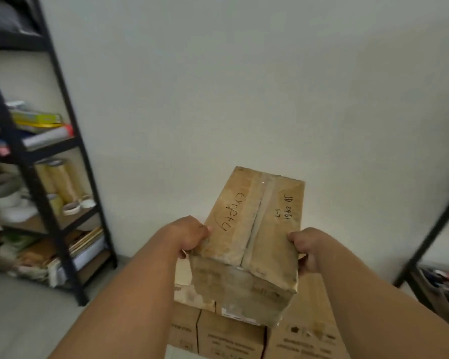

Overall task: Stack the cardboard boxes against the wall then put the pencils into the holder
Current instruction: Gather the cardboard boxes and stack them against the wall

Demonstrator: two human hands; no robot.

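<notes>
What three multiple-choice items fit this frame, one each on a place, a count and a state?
1. Where does the shelf with the tape rolls stand, relative to the box being held?
A. To its right
B. To its left
C. Under it

2. How many hands grip the box?
A. None
B. One
C. Two

3. How is the top of the box?
A. Taped shut
B. Flaps open
C. Cut away

Answers:
1 B: the black shelf fills the left side of the view, while the box is at the centre.
2 C: the left hand and the right hand each hold a near corner.
3 A: a tape strip runs along the closed seam.
</notes>
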